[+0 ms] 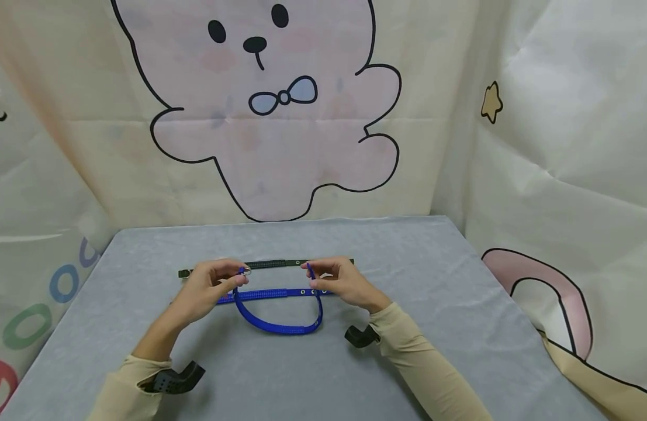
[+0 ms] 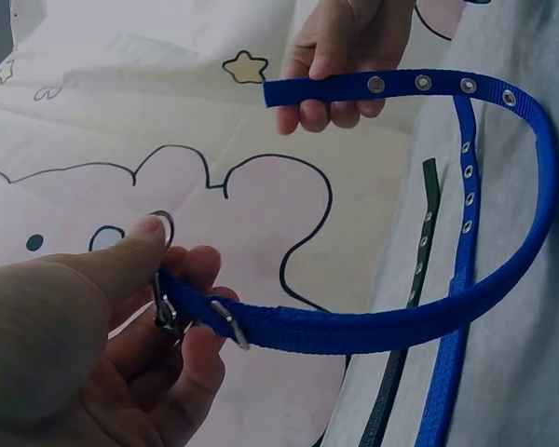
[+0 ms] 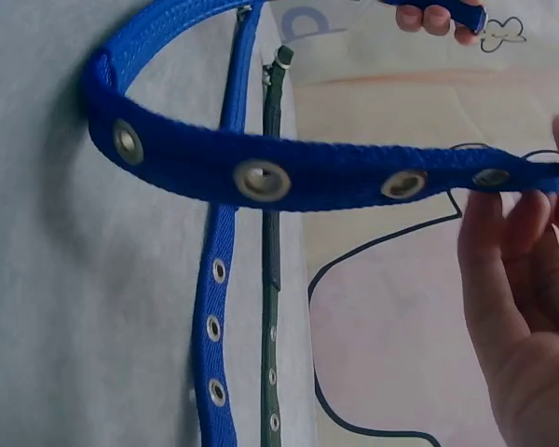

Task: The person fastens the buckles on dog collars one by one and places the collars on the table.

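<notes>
A blue pet collar [image 1: 281,329] hangs in a U between the two hands, above the table. The left hand [image 1: 203,290] pinches its buckle end; the metal buckle [image 2: 168,309] and a metal keeper show in the left wrist view. The right hand [image 1: 350,284] pinches the other end, between thumb and fingers. Metal eyelets [image 3: 262,181] run along that part of the strap in the right wrist view. Behind the held collar, a second blue collar [image 1: 273,293] lies straight on the table, its left end partly hidden. Farther back lies a dark green collar [image 1: 267,264], partly behind the hands.
A grey-blue cloth covers the table [image 1: 281,380]. A pale printed curtain [image 1: 328,146] with a bear stands at the back, and more printed curtains flank both sides. Dark wrist devices [image 1: 176,379] stick out at both sleeves.
</notes>
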Demonstrator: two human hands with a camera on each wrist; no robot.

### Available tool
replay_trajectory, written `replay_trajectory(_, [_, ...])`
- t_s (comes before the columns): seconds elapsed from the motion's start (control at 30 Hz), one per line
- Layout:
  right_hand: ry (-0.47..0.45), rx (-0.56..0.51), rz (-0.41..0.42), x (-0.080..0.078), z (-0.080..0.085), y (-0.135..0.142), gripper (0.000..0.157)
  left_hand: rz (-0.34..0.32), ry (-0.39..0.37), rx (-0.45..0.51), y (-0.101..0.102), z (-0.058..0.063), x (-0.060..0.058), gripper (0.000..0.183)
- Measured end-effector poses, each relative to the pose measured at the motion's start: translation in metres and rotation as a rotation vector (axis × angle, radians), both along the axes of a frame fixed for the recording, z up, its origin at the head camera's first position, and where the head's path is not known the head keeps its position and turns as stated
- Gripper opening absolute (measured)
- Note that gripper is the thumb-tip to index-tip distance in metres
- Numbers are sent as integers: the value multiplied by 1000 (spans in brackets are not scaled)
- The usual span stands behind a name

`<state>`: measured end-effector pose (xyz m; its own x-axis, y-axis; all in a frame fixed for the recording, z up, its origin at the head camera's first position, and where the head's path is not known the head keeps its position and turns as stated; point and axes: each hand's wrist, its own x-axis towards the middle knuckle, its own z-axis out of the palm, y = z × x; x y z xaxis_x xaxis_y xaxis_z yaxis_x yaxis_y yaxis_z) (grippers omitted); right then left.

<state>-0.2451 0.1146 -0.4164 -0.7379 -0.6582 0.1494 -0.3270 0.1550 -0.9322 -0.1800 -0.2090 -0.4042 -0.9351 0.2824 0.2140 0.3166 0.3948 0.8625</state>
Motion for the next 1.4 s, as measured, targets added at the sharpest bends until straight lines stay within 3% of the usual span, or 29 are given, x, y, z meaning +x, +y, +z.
replay_trajectory(0.23, [52, 26, 24, 0, -5, 1, 33, 44, -16, 95, 8, -4, 2, 25])
replay_trajectory(0.5, [57, 12, -21, 6, -5, -7, 34, 42, 49, 142, 20, -5, 4, 23])
replay_trajectory(0.6, [38, -12, 0, 10, -2, -9, 33, 37, 84, 158, 24, -3, 6, 23])
replay_trajectory(0.83, [59, -55, 108, 22, -5, -20, 29, 57, 109, 123, 34, 1, 15, 22])
replay_trajectory(1.03, [82, -60, 104, 33, -6, -29, 30, 59, 129, 97, 41, 2, 21, 23])
replay_trajectory(1.4, [123, -50, 106, 39, -8, -36, 24, -1, 84, 101, 48, -2, 21, 24])
